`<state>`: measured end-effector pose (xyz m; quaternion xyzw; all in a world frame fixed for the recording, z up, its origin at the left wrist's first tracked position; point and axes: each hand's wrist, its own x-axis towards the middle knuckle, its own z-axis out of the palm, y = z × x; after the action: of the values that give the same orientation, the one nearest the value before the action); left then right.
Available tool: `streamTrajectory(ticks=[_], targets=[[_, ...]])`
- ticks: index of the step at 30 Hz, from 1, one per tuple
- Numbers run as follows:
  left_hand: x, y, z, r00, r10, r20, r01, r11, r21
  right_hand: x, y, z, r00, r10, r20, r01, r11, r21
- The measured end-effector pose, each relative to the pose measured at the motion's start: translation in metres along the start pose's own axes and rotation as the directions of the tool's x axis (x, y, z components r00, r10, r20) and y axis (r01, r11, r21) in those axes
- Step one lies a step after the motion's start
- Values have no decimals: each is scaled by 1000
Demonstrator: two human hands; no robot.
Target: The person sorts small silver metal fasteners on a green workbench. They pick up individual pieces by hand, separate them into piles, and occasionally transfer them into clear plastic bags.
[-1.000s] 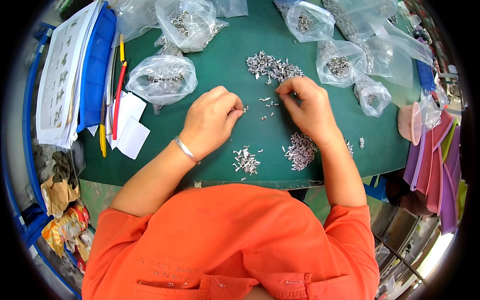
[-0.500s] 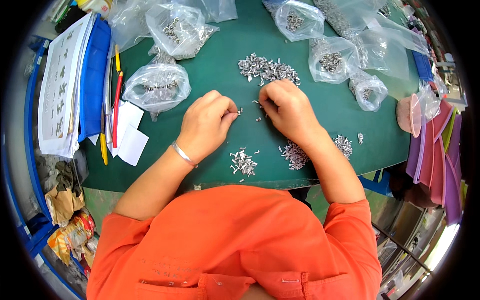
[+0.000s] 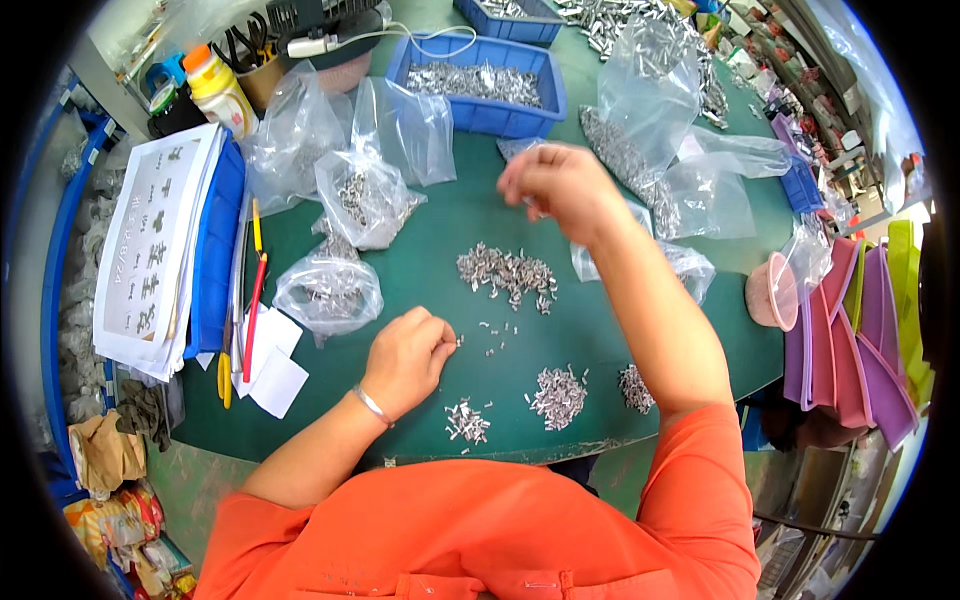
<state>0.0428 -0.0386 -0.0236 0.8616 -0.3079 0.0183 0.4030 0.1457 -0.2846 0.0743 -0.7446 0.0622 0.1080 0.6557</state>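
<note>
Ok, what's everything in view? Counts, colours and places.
Parts piles: four, silver, middle and near edge
Loose pieces: several, silver, between piles
Table: one, green, centre
Trays: two, blue, far side
Metal heap: one, silver, far right
Plastic bags: several, clear, left and right
Capped bottle: one, yellow and orange, far left
Printed sheets: stack, white, left
Bin: one, blue, against sheets
Slim stick: one, red, left
Paper slips: several, white, left
Tub: one, pink, right edge
Long bins: several, purple, pink, green, far right
Edge clutter: uncounted, mixed, left and right
Bracelet: one, silver, left wrist
Shirt: one, orange, bottom
Left hand: one, bare, middle, pinching tiny piece
Right hand: one, bare, far middle, blurred
</note>
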Motion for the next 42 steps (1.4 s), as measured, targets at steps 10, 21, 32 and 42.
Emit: streamTrajectory(ticks=[10,21,32,42], targets=[[2,-3,1,1000,31,-3,-31,999,8,23,-7,-14,898,-254,-358,328,930,165],[1,-1,1,999,-32,27,32,999,13,-97,95,23,953,-303,19,294,906,-304],[2,-1,1,998,-52,42,52,999,4,-120,106,23,880,-456,134,444,689,-572],[4,1,0,997,-54,55,53,999,11,-113,108,36,861,-497,109,450,642,-621]])
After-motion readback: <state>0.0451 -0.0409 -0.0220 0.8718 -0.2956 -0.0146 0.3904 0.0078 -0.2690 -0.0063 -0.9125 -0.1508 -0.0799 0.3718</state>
